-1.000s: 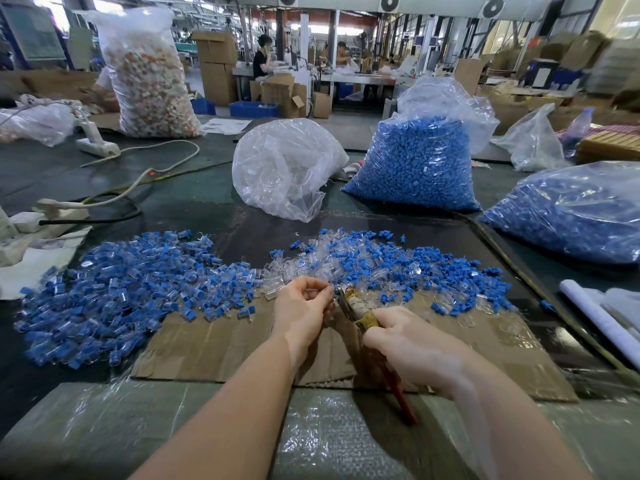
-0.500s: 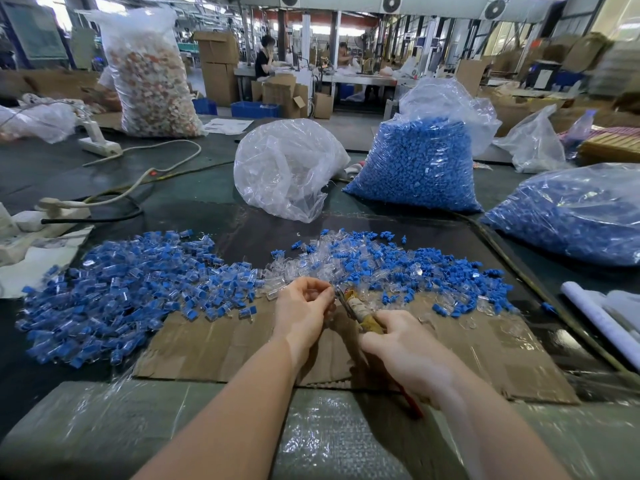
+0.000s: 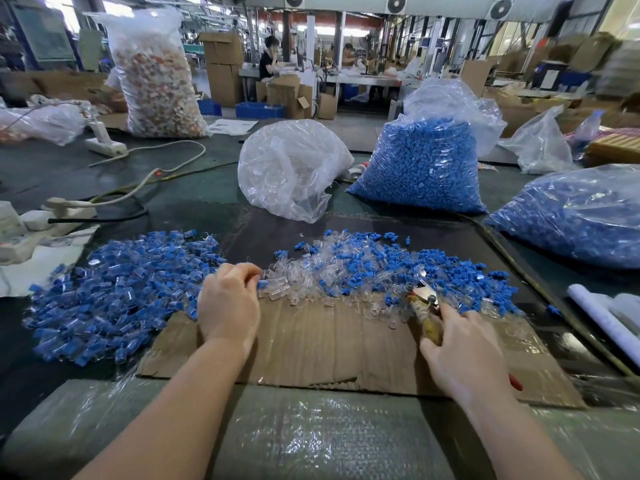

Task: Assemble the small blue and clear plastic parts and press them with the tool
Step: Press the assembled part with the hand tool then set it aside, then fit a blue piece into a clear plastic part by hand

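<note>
- The left hand (image 3: 230,303) has curled fingers (image 3: 250,271) at the edge of the pile of blue and clear parts (image 3: 349,275); what they pinch is hard to see.
- The right hand (image 3: 464,355) grips the tool (image 3: 426,308), its tip over the loose parts.
- The hand hides most of the tool's handle.
- Cardboard (image 3: 329,341) lies on the dark desk (image 3: 194,188), with bags of blue parts (image 3: 422,168) behind.

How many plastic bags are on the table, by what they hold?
Bags of blue parts: 2
Bags of clear parts: 1
Tall bag of mixed orange and white pieces: 1
Bags with contents unclear: 2
Total: 6
</note>
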`<state>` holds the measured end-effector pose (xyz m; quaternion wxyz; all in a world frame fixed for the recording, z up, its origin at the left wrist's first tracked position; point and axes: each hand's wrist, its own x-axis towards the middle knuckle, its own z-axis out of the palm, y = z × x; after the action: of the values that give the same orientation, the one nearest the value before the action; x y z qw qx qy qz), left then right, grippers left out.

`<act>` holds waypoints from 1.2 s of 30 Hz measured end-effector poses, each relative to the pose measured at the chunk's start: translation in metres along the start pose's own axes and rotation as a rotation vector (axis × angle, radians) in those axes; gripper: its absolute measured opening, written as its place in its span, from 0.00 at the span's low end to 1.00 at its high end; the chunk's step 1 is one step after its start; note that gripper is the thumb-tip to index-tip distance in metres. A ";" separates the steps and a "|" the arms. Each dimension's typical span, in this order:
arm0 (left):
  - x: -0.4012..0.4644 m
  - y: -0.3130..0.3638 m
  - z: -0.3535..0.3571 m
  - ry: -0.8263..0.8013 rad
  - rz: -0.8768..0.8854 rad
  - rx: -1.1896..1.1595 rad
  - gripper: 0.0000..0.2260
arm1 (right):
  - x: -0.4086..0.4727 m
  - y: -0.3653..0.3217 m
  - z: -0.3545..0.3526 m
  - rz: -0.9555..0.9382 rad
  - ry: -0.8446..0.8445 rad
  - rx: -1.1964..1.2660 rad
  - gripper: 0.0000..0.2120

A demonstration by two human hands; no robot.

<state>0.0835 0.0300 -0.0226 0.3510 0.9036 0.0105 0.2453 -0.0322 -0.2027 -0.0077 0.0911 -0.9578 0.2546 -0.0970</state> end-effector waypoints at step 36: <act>-0.056 0.061 0.054 -0.480 0.445 -0.171 0.10 | 0.059 -0.048 0.012 -0.203 -0.062 -0.064 0.06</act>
<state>0.0494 -0.0602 -0.0419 0.3558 0.8829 -0.2908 0.0959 0.0436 -0.1905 0.0001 0.0581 -0.9836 0.1565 -0.0681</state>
